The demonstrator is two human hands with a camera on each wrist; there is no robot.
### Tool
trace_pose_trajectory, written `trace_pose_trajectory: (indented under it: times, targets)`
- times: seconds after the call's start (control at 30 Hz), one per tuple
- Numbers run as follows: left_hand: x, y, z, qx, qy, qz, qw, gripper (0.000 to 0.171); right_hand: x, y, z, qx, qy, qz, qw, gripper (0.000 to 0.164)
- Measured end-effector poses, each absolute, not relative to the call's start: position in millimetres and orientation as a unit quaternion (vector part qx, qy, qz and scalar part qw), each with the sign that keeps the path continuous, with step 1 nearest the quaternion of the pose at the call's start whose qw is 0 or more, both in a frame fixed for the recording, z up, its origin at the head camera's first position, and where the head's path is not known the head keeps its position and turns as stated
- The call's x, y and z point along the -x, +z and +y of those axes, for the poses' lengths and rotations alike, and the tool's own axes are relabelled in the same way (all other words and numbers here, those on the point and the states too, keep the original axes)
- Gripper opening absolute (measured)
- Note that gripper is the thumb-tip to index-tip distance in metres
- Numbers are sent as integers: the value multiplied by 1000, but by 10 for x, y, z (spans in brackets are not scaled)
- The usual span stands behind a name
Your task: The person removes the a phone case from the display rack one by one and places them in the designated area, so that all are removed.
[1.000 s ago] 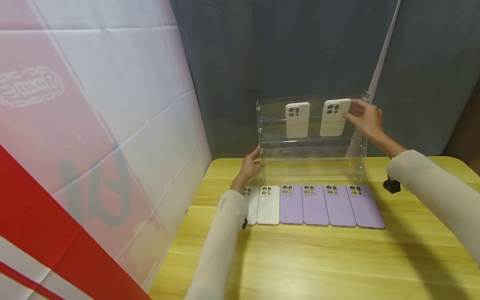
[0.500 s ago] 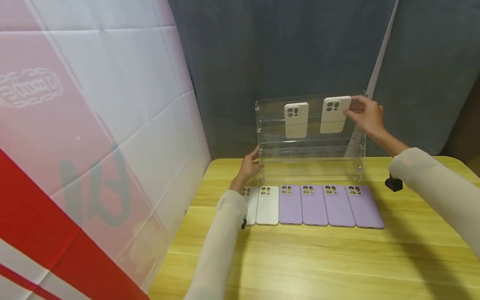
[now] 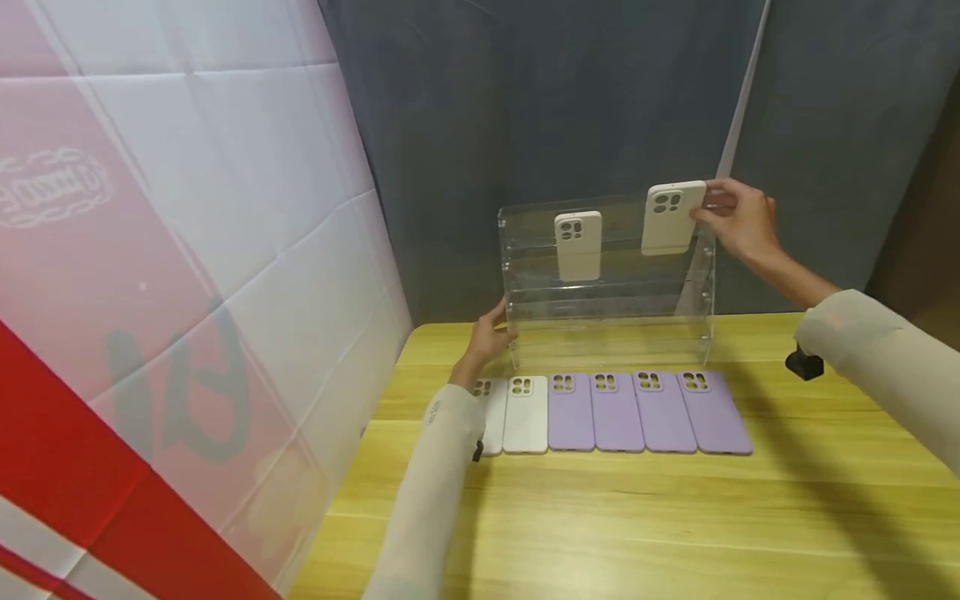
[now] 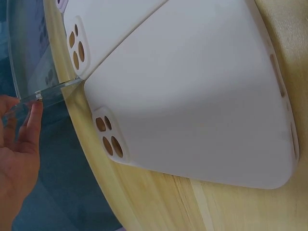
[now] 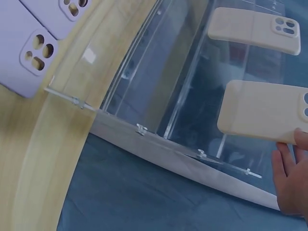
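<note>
My right hand [image 3: 741, 218] pinches a white phone case [image 3: 672, 218] by its right edge, thumb on the back face. The case is upright, slightly tilted, at the upper right of the clear acrylic display rack [image 3: 600, 329]. In the right wrist view, the held case [image 5: 264, 110] appears over the rack's upper tier. Another white case [image 3: 579, 247] stands on the rack to its left. My left hand [image 3: 489, 337] holds the rack's left side edge; the left wrist view shows the fingers [image 4: 32, 127] at that edge. Part of the left hand is hidden behind the rack.
In front of the rack, a row of phone cases lies flat on the wooden table [image 3: 600, 525]: two white ones [image 3: 527, 421] at the left, then several purple ones [image 3: 618, 417]. A printed fabric wall [image 3: 262, 208] borders the left; a dark curtain [image 3: 525, 108] hangs behind.
My right hand has risen with the white case, whose lower edge is now higher against the rack. The left hand stays on the rack's side. The head view has shifted slightly.
</note>
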State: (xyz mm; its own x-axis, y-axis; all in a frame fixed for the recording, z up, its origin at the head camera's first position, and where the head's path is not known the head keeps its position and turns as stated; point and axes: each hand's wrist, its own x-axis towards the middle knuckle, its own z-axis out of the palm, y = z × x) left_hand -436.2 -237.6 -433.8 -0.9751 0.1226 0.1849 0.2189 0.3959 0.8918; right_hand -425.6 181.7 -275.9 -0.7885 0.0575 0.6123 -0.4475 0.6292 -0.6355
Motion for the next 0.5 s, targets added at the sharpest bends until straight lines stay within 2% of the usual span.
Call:
trace_pose_trajectory:
  times: [0.5]
  targets:
    - [4421, -4361, -2424, 102, -529, -840, 55, 84, 4069, -2663, 1939, -118, 407, -852, 308, 43]
